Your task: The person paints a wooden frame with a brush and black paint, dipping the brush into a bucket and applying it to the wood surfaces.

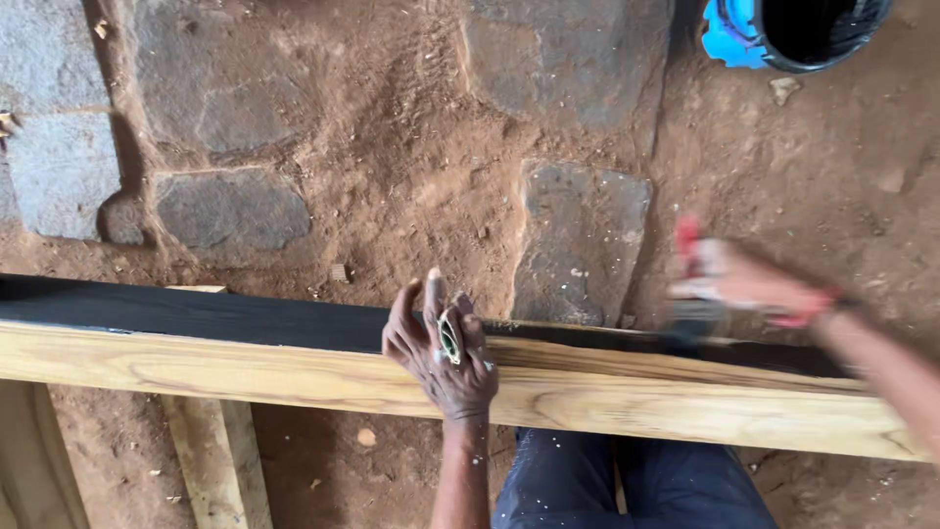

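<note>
A long wooden plank runs across the view, its near face bare pale wood and its top face painted black. My left hand rests on top of the plank near the middle, fingers spread, with a small green and white object tucked between them. My right hand, blurred by motion, grips a paintbrush with a red handle. Its bristles touch the black top face at the right.
Stone slabs and red dirt make up the ground. A black bucket with something blue beside it stands at the top right. Another piece of timber lies under the plank at lower left. My dark trousers show below.
</note>
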